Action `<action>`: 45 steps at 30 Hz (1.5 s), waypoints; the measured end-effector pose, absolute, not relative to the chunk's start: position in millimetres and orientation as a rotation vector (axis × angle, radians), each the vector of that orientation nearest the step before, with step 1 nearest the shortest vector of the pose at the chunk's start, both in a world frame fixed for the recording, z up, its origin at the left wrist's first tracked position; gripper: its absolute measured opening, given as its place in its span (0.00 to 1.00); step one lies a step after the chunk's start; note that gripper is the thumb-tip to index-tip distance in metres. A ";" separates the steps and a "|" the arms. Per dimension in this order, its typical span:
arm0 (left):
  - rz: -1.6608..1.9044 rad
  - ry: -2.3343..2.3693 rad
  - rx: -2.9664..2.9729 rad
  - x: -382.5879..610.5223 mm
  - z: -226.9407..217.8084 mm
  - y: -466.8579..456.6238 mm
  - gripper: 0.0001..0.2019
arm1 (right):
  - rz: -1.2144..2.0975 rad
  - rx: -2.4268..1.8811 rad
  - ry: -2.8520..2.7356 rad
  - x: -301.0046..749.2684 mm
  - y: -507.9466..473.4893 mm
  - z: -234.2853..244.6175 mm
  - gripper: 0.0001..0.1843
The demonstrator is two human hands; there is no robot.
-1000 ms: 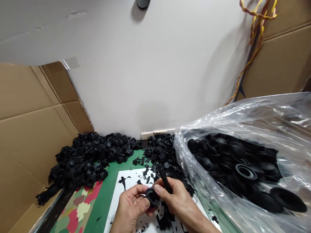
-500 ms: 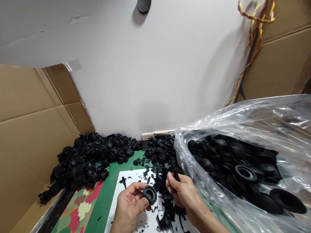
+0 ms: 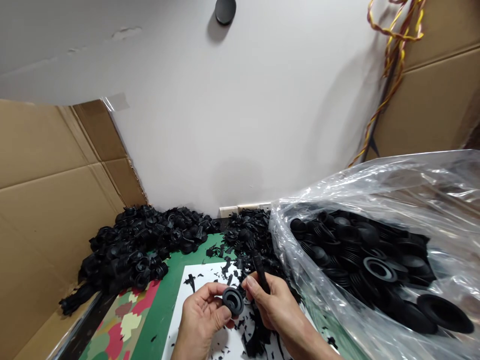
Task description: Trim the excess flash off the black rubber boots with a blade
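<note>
The left hand (image 3: pixel 200 316) pinches one black rubber cap (image 3: pixel 233 301) between thumb and fingers, above a white sheet (image 3: pixel 210 271); the right hand (image 3: pixel 279 304), just beside it, grips one dark stick (image 3: pixel 261 272), its lower end hidden. The cap might twist free if pinched only by its rim, or a finger get nicked if that end is sharp. Beyond: two black heaps (image 3: pixel 137 250), one clear bag (image 3: pixel 278 227), caps inside too overlapped to count.
</note>
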State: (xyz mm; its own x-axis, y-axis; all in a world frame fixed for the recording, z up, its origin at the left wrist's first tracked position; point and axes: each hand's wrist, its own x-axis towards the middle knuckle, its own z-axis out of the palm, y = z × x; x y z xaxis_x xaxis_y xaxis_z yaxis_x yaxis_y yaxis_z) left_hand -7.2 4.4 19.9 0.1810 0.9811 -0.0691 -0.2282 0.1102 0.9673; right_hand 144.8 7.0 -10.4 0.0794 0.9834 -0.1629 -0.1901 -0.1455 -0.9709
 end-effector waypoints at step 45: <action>0.985 0.956 1.060 -7.1 18.6 3.3 0.17 | 1.173 -1.223 -1.237 146.3 -6.1 15.1 0.08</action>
